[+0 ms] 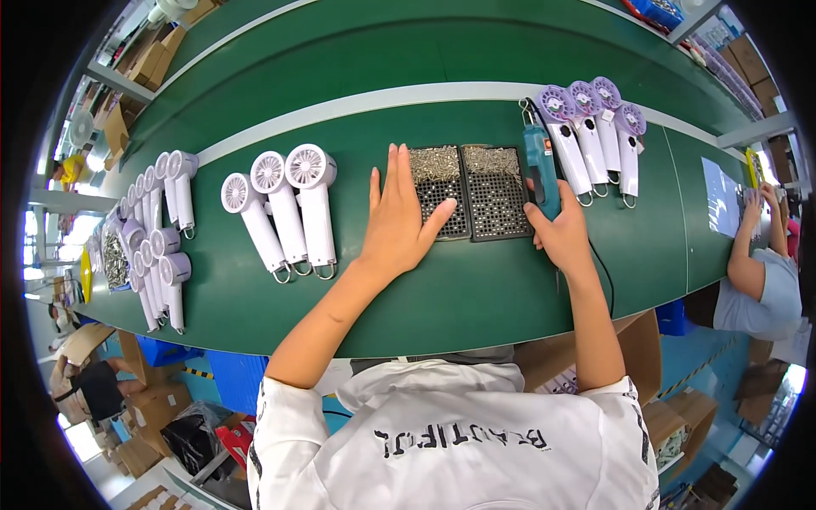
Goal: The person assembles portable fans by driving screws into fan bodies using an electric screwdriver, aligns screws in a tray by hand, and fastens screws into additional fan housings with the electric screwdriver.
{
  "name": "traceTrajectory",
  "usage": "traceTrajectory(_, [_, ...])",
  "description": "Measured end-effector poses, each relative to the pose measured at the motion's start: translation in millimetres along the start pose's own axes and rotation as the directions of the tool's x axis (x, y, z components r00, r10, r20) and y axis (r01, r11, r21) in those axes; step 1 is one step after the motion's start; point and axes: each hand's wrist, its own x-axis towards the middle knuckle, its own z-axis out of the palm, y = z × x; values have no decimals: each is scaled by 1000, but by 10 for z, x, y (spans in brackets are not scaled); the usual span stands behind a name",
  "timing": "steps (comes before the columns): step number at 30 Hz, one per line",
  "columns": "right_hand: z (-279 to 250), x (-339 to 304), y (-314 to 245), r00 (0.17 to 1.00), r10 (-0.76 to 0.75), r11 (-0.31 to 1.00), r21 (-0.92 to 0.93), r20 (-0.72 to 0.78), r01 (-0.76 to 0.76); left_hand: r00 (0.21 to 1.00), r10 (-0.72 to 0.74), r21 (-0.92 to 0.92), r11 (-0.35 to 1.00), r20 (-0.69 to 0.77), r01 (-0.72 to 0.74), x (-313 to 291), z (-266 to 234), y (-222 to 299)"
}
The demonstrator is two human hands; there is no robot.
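My left hand point(396, 223) lies flat with its fingers spread, at the left edge of a black perforated tray point(452, 224); the thumb reaches over its holes. Small metal screws point(435, 161) are heaped at the tray's far end. Beside it is a second black tray point(501, 218), also with screws at its far end. My right hand point(561, 228) is closed around a teal electric screwdriver point(541, 160) at the right tray's edge. The driver's dark cord point(602, 268) runs down past my forearm; its tip cannot be made out.
Three white handheld fans point(314, 200) lie left of my left hand, with several more point(174, 268) farther left. Several purple-headed fans point(588, 127) lie just right of the screwdriver. A white sheet point(721, 195) and a co-worker's arms point(748, 223) are at the far right.
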Motion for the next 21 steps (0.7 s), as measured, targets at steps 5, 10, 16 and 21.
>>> traceTrajectory(5, [-36,-27,49,999,-18,1000,0,-50,18,999,-52,-203,978,-11,49,-6,-95,-7])
traceTrajectory(10, [-225,-409,-154,949,-78,957,243,-306,157,966,-127,-464,886,-226,8,-941,-662,-16])
traceTrajectory(16, [368,-513,-433,713,-580,387,638,-393,666,962,-206,-140,973,-179,182,-1170,-563,-160])
traceTrajectory(21, [1300,-281,-500,853,-478,177,928,-210,328,943,-293,-155,951,-158,269,-1048,-406,-96])
